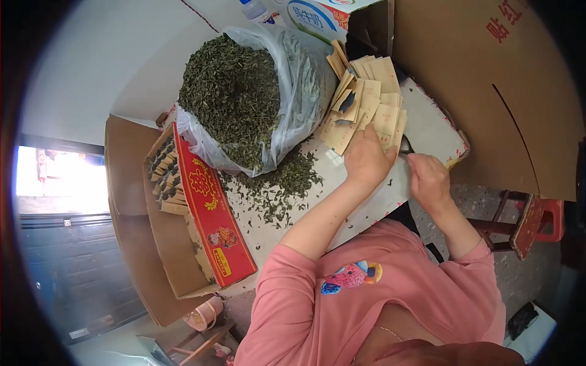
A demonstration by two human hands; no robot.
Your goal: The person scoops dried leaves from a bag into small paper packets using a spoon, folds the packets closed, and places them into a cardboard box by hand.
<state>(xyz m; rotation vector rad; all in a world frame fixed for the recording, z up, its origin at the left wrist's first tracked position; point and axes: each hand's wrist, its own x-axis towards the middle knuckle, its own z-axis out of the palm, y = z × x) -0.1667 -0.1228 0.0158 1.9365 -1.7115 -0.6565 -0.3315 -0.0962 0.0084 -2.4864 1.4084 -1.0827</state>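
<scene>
The right hand (429, 180) has its fingers around a dark spoon (406, 144). The left hand (368, 161) touches paper packets (386, 116) on the desk (427, 122); I can't tell if its fingers pinch. Past the red box (213, 210) and leaf bag (308, 70), a milk box (310, 16) says "纯牛奶".

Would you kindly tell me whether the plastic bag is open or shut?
Open: the plastic bag gapes wide, showing the dried leaves inside.

White glare is washing out the left-hand window (59, 172), while lens distortion is curving edges and corners are falling black.
</scene>
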